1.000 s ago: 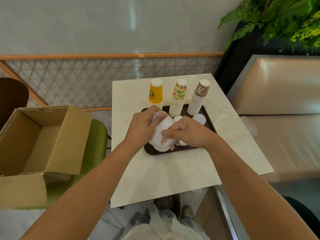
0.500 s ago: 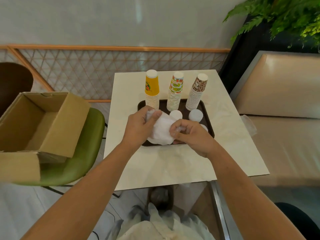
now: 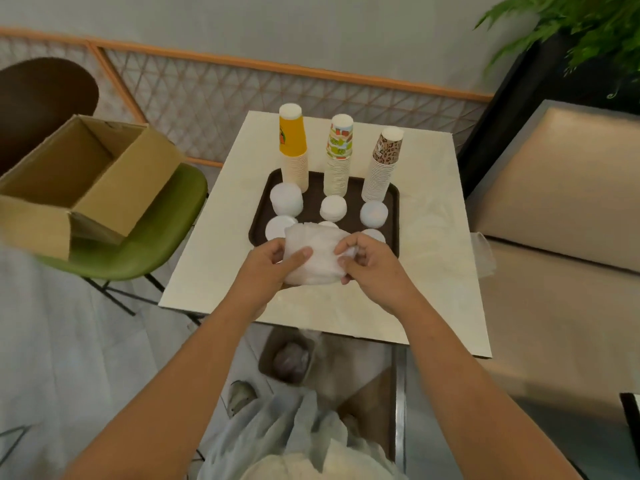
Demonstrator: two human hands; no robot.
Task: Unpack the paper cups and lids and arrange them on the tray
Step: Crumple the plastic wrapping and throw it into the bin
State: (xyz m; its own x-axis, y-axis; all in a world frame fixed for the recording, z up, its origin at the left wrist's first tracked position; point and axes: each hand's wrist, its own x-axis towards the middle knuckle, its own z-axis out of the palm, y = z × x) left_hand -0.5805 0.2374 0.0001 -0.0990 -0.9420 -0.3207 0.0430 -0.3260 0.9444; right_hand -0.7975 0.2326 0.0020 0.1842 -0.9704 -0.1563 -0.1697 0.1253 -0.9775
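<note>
While both hands, left hand (image 3: 273, 268) and right hand (image 3: 372, 268), clench a crinkly white plastic bag (image 3: 313, 254) over the counter's (image 3: 221, 271) near edge, round lids (image 3: 286, 199) dot the dark tray (image 3: 263, 188).

Square cream counter (image 3: 429, 265). Dark brown tray (image 3: 313, 199) lies flat on it, toward the far half; near half bare.

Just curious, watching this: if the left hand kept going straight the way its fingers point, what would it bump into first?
The left hand points right, into the white plastic bundle it already grips; straight beyond lies the right hand. Depth looks about level, though one view cannot confirm it.
</note>
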